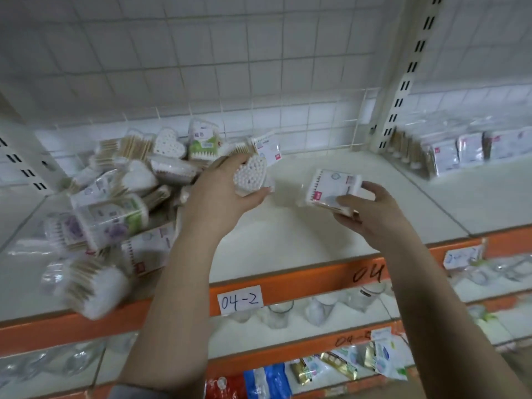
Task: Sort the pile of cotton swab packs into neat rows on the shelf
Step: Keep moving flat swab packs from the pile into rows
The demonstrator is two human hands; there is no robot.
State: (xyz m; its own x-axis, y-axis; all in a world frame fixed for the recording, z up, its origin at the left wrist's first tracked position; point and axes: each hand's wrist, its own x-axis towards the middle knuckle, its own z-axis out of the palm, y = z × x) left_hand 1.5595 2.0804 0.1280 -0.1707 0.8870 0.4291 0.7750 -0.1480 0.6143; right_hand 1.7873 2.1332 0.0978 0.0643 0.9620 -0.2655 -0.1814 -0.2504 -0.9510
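A jumbled pile of cotton swab packs (115, 197) covers the left part of the white shelf (288, 240). My left hand (221, 194) holds a heart-shaped pack of white swabs (250, 174) at the pile's right edge. My right hand (371, 211) grips a flat rectangular swab pack (331, 188) with a white label, lifted just above the shelf's middle. Another labelled pack (267, 146) leans behind the left hand.
A white wire grid (259, 82) backs the shelf, and a slotted upright post (403, 82) stands at the right. Beyond it, packs (449, 152) stand in a row. The orange front rail (302, 283) carries a "04-2" label. Lower shelves hold glasses and packets.
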